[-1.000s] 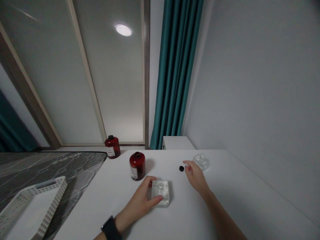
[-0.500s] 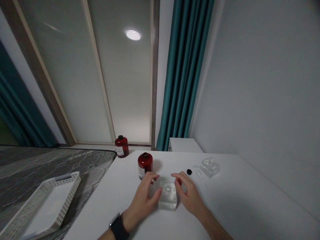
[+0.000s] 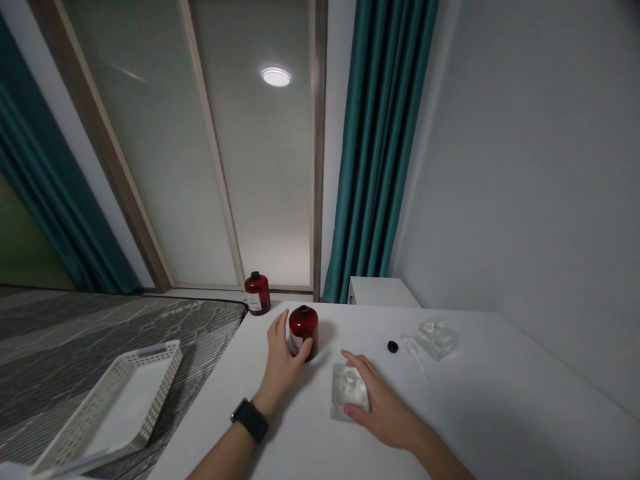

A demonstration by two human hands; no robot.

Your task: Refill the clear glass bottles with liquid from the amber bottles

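Observation:
My left hand (image 3: 281, 353) is at the nearer dark red bottle (image 3: 304, 325), fingers stretched along its left side and thumb in front of its white label. Whether it touches the bottle is hard to tell. This bottle shows no cap on its neck. A square clear glass bottle (image 3: 345, 387), with a round opening on top, stands in front of me. My right hand (image 3: 373, 400) is around its right side, thumb over the front and index finger at the back edge. Right of them lies a small black cap (image 3: 393, 347).
A second red bottle (image 3: 257, 293) with a black cap stands at the table's far left corner. Another clear glass piece (image 3: 437, 338) and a clear thin item (image 3: 414, 348) lie at right. A white basket (image 3: 145, 400) sits left of the white table (image 3: 300, 440).
My left hand has left the glass bottle and reached forward to the nearer red bottle. My right hand has come in around the glass bottle. The view has turned slightly left.

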